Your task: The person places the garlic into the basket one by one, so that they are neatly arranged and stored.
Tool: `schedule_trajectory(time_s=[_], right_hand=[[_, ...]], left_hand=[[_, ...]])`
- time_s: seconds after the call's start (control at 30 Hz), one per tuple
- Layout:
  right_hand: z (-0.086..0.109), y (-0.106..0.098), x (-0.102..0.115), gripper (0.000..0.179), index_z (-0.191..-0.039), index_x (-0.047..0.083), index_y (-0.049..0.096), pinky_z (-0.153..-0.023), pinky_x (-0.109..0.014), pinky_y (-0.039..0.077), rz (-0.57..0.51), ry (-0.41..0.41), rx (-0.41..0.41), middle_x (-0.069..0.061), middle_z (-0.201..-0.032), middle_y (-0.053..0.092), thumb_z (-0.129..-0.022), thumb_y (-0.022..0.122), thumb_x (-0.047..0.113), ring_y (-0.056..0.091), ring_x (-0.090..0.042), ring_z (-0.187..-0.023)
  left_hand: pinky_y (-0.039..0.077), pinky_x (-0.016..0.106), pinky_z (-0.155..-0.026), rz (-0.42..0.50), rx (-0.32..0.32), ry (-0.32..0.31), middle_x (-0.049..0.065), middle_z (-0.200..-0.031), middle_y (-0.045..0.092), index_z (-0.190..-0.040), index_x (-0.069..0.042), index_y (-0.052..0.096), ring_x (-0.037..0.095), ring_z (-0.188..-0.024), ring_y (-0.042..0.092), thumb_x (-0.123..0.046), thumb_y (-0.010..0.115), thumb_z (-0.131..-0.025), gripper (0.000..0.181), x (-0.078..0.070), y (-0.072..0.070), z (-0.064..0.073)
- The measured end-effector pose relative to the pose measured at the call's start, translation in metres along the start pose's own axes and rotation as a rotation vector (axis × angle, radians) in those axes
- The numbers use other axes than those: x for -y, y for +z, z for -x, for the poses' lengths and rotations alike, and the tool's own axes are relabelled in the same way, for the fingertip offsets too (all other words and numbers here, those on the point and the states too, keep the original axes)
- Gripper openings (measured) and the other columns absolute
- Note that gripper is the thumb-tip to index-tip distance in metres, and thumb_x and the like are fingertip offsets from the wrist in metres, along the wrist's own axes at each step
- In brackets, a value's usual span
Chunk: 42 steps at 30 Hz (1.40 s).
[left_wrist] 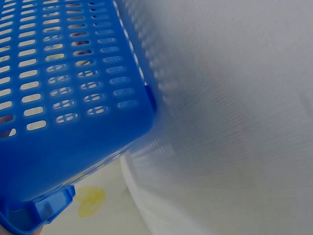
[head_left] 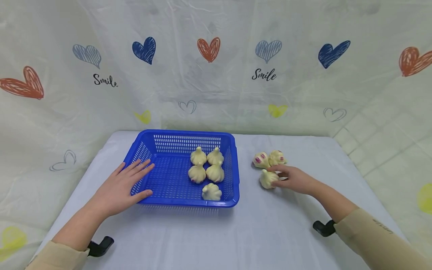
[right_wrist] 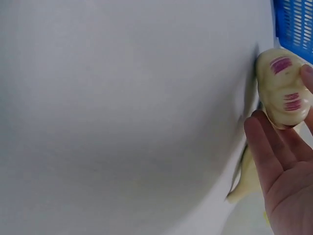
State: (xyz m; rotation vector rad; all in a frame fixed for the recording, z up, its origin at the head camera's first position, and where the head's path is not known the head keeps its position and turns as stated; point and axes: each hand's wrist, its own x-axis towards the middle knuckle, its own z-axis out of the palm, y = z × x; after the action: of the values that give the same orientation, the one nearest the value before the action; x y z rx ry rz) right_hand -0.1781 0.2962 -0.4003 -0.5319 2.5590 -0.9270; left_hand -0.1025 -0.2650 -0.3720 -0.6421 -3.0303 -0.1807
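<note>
A blue plastic basket (head_left: 183, 202) stands on the table's left half, with several garlic bulbs (head_left: 206, 173) in its right part. My left hand (head_left: 119, 189) rests on the basket's left edge, fingers straight and spread. In the left wrist view, the slotted basket wall (left_wrist: 73, 137) fills the upper left and the hand is almost out of frame. Right of the basket, my right hand (head_left: 293, 180) has its thumb and fingers around a garlic bulb (head_left: 267, 179) on the table. That bulb (right_wrist: 281, 90) shows purple streaks in the right wrist view.
Two more garlic bulbs with purple marks, one on the left (head_left: 261, 160) and one on the right (head_left: 277, 157), lie just behind the held one. A white cloth covers the table (head_left: 270, 232). A curtain (head_left: 236, 90) printed with hearts hangs behind it.
</note>
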Motion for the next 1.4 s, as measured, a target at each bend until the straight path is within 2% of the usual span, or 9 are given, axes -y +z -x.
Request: schedule_trajectory(time_s=[0.2, 0.47, 0.73, 0.97, 1.17, 1.33, 1.4], right_hand=[[0.001, -0.001, -0.002, 0.061, -0.14, -0.001, 0.049, -0.095, -0.046, 0.053, -0.048, 0.008, 0.022, -0.025, -0.141, 0.05, -0.091, 0.073, 0.027, 0.055, -0.041, -0.123], [0.002, -0.001, -0.003, 0.06, -0.139, 0.003, 0.051, -0.095, -0.046, 0.053, -0.029, -0.017, -0.009, -0.02, -0.138, 0.053, -0.09, 0.075, 0.028, 0.056, -0.039, -0.122], [0.006, -0.003, 0.0, 0.056, -0.137, 0.006, 0.056, -0.093, -0.051, 0.052, 0.058, -0.119, -0.106, -0.013, -0.128, 0.062, -0.09, 0.075, 0.031, 0.059, -0.035, -0.118], [0.008, -0.003, 0.008, 0.049, -0.132, 0.012, 0.063, -0.091, -0.048, 0.054, 0.145, -0.109, -0.176, -0.004, -0.121, 0.067, -0.091, 0.072, 0.037, 0.062, -0.028, -0.111], [0.012, -0.002, 0.013, 0.038, -0.125, 0.013, 0.069, -0.083, -0.044, 0.056, 0.223, -0.097, -0.205, 0.002, -0.11, 0.07, -0.09, 0.075, 0.028, 0.063, -0.022, -0.099], [0.013, -0.002, 0.012, 0.031, -0.12, 0.015, 0.073, -0.079, -0.039, 0.057, 0.266, -0.133, -0.224, 0.008, -0.103, 0.071, -0.09, 0.074, 0.02, 0.062, -0.012, -0.09], [0.013, -0.002, 0.011, 0.031, -0.121, 0.014, 0.072, -0.08, -0.04, 0.057, 0.264, -0.144, -0.221, 0.008, -0.106, 0.071, -0.09, 0.074, 0.018, 0.062, -0.011, -0.091]], left_hand=[[0.005, 0.056, -0.121, -0.002, -0.003, -0.001, 0.004, -0.162, 0.027, -0.157, -0.024, 0.031, 0.034, -0.149, 0.02, -0.062, 0.056, -0.092, 0.08, 0.002, 0.001, 0.001], [-0.001, 0.052, -0.122, 0.003, -0.004, -0.001, 0.005, -0.162, 0.027, -0.157, -0.024, 0.03, 0.034, -0.15, 0.019, -0.062, 0.057, -0.092, 0.08, 0.002, 0.002, 0.002], [0.0, 0.052, -0.122, -0.003, -0.014, 0.008, 0.005, -0.162, 0.028, -0.157, -0.024, 0.031, 0.036, -0.148, 0.022, -0.061, 0.057, -0.092, 0.079, 0.001, -0.001, 0.002], [0.004, 0.055, -0.121, -0.003, -0.01, 0.003, 0.005, -0.162, 0.028, -0.157, -0.023, 0.031, 0.036, -0.148, 0.022, -0.062, 0.057, -0.092, 0.08, 0.001, 0.0, 0.001], [0.001, 0.053, -0.122, 0.002, -0.003, 0.003, 0.005, -0.162, 0.027, -0.158, -0.024, 0.03, 0.035, -0.149, 0.02, -0.061, 0.057, -0.092, 0.08, 0.001, 0.001, 0.0], [0.001, 0.054, -0.121, 0.005, 0.0, -0.001, 0.005, -0.163, 0.027, -0.158, -0.024, 0.03, 0.035, -0.149, 0.02, -0.061, 0.057, -0.092, 0.08, 0.0, 0.001, 0.0], [0.001, 0.054, -0.121, 0.004, 0.002, -0.002, 0.005, -0.163, 0.027, -0.158, -0.024, 0.03, 0.036, -0.149, 0.021, -0.061, 0.057, -0.092, 0.08, 0.0, 0.0, 0.0]])
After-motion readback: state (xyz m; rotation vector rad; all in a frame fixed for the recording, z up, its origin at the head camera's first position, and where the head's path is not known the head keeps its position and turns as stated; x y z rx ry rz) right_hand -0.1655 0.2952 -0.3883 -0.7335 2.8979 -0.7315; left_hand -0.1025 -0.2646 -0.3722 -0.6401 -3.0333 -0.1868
